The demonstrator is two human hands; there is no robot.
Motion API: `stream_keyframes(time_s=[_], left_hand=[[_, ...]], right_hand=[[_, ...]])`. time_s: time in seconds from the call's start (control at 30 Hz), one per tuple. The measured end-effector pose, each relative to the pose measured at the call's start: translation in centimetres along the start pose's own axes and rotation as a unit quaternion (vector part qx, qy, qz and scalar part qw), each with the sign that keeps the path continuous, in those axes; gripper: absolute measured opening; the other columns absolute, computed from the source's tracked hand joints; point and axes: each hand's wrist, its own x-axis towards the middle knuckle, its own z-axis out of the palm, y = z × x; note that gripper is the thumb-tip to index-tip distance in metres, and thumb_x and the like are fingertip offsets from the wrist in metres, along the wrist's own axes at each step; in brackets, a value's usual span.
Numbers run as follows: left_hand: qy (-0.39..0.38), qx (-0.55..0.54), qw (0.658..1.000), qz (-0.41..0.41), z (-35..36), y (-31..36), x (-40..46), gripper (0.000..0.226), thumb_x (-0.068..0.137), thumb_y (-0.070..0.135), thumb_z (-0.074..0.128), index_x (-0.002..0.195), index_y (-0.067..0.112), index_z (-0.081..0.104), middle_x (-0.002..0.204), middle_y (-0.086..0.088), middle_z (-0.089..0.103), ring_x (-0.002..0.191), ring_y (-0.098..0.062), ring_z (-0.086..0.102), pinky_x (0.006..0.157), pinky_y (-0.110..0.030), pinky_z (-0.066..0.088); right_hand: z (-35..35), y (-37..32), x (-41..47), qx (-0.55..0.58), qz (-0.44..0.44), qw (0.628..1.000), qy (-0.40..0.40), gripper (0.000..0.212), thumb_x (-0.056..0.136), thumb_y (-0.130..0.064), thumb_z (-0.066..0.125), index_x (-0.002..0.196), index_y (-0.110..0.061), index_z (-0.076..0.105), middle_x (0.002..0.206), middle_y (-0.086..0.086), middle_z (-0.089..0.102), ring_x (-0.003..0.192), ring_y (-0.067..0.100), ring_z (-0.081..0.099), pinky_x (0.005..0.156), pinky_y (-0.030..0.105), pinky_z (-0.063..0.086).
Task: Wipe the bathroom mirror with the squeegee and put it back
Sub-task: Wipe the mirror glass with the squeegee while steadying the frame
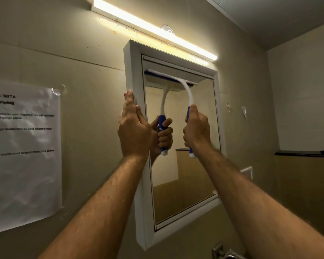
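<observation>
A white-framed bathroom mirror (185, 165) hangs on the beige wall ahead of me. My right hand (196, 130) grips the blue and white handle of the squeegee (186, 88). Its blade lies across the glass near the top of the mirror. The glass reflects the squeegee and the hand that holds it. My left hand (133, 128) rests on the left side of the mirror frame, fingers straight up along the edge and thumb on the front.
A lit strip lamp (153, 30) runs above the mirror. A printed paper sheet (24, 152) is taped to the wall at the left. A dark ledge (305, 153) runs along the right wall. Metal fittings (224, 252) show at the bottom edge.
</observation>
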Motion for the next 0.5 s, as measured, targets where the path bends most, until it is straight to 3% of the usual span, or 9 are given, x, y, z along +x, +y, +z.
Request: stream_keyframes(time_s=[0.03,0.1,0.27,0.43,0.5], left_hand=[[-0.005,0.005,1.000,-0.004,0.0,0.0,0.1,0.048,0.107,0.024,0.035,0.154,0.018,0.031,0.157,-0.003,0.040,0.142,-0.015,0.040,0.114,-0.027,0.042],[-0.010,0.002,1.000,-0.004,0.1,0.1,0.1,0.048,0.108,0.024,0.035,0.155,0.017,0.030,0.158,-0.003,0.037,0.147,-0.020,0.035,0.118,-0.039,0.038],[-0.004,-0.011,1.000,-0.005,0.0,0.0,0.0,0.047,0.108,0.023,0.035,0.155,0.019,0.030,0.156,-0.001,0.040,0.139,-0.019,0.047,0.110,-0.039,0.047],[-0.003,-0.011,1.000,-0.006,-0.1,0.6,-0.1,0.047,0.108,0.022,0.036,0.154,0.019,0.031,0.156,-0.002,0.041,0.136,-0.019,0.050,0.109,-0.031,0.046],[-0.001,-0.013,1.000,-0.008,-0.1,0.7,-0.1,0.047,0.108,0.023,0.035,0.155,0.019,0.031,0.156,-0.002,0.041,0.137,-0.020,0.049,0.110,-0.036,0.047]], right_hand=[[-0.3,0.8,-0.6,-0.010,-0.006,1.000,-0.002,0.045,0.091,-0.058,0.028,0.069,-0.024,0.048,0.058,-0.001,0.042,0.052,0.016,0.038,0.051,0.033,0.033],[-1.0,2.5,-1.5,-0.030,-0.013,0.999,-0.007,0.046,0.093,-0.057,0.027,0.069,-0.024,0.047,0.058,0.000,0.042,0.053,0.016,0.039,0.053,0.034,0.034],[-1.5,2.1,-0.8,-0.020,-0.022,1.000,-0.011,0.045,0.092,-0.057,0.030,0.070,-0.024,0.049,0.057,-0.002,0.043,0.052,0.016,0.039,0.055,0.034,0.035],[0.2,-0.8,1.2,-0.008,-0.017,1.000,-0.008,0.046,0.095,-0.055,0.028,0.071,-0.023,0.050,0.057,-0.001,0.043,0.052,0.015,0.040,0.053,0.033,0.036],[0.3,-0.3,1.0,-0.013,-0.011,1.000,-0.013,0.046,0.095,-0.056,0.027,0.071,-0.023,0.050,0.058,-0.001,0.043,0.051,0.014,0.040,0.051,0.031,0.035]])
